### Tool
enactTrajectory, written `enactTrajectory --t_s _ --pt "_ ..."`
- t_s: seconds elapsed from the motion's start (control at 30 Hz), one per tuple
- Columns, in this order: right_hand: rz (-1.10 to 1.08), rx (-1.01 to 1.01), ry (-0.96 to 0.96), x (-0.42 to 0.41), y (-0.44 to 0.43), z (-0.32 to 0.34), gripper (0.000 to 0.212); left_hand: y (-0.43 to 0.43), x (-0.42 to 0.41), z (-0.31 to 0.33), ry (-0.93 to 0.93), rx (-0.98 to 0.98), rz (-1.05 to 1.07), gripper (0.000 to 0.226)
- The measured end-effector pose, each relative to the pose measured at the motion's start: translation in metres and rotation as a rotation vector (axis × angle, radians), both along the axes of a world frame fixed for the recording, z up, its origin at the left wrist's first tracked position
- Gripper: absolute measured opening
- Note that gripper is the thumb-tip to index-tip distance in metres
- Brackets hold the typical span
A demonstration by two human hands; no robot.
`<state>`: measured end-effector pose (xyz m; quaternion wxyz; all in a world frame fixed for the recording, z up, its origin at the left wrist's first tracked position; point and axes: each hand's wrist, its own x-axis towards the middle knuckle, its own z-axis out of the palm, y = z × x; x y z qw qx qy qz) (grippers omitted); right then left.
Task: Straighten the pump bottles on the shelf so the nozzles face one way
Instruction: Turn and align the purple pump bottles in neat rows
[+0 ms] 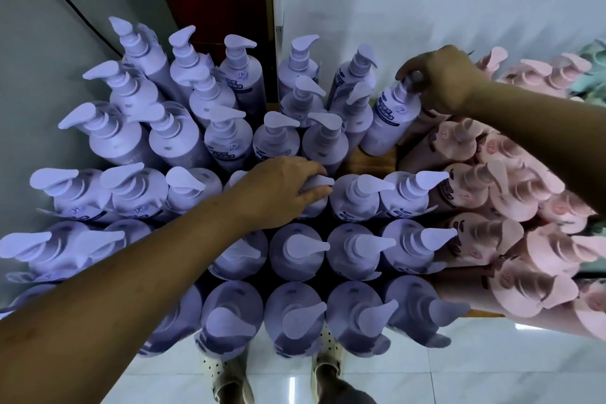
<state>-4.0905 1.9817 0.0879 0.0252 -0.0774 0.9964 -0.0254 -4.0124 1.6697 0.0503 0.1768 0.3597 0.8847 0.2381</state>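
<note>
Gripped by left hand point(285, 190): pump head of middle-row purple bottle point(323, 181); by right hand point(439, 80): pump of back-row purple bottle point(390, 121) beside pink bottles point(492, 180). Nozzle-turning step judged under way. Next: both heads to be twisted rightward, matching front-row nozzles point(311, 246).

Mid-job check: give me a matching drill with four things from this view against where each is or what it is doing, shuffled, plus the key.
Column one:
1. left hand
2. right hand
3. pink pump bottles
4. perforated shoes

Column two:
A. on the tiled floor
B. grips the pump head of a mid-shelf purple bottle
C. stand right of the purple ones
D. grips the pump of the rear purple bottle next to the pink ones

Pairs: 1-B, 2-D, 3-C, 4-A
</note>
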Motion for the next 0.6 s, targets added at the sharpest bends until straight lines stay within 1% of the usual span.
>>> enactTrajectory --t_s 0.13,0.2,0.3,0.37,0.4,0.47,0.53,0.6 --pt "0.109 -0.05 -0.035 0.029 0.005 0.005 0.036 0.0 0.003 0.003 0.0 -0.006 -0.002 0.039" --pt "0.144 -0.078 -0.079 0.046 0.004 0.003 0.037 0.002 0.004 0.004 0.004 -0.001 0.023 0.04" --pt "0.184 -0.122 -0.122 0.063 0.005 0.0 0.038 0.012 0.001 0.01 0.047 0.124 0.175 0.04" --pt "0.19 -0.148 -0.12 0.068 0.005 0.0 0.039 0.025 -0.008 0.013 0.162 0.183 0.303 0.043" --pt "0.19 -0.165 -0.116 0.071 0.006 -0.001 0.038 0.032 -0.013 0.015 0.201 0.182 0.361 0.046" --pt "0.162 -0.199 -0.103 0.076 0.006 -0.002 0.036 0.046 -0.027 0.015 0.237 0.102 0.411 0.045" --pt "0.122 -0.228 -0.088 0.081 0.008 -0.005 0.034 0.058 -0.04 0.011 0.27 -0.021 0.38 0.035" --pt "0.089 -0.253 -0.075 0.082 0.007 -0.009 0.026 0.067 -0.046 0.01 0.285 -0.078 0.37 0.036"
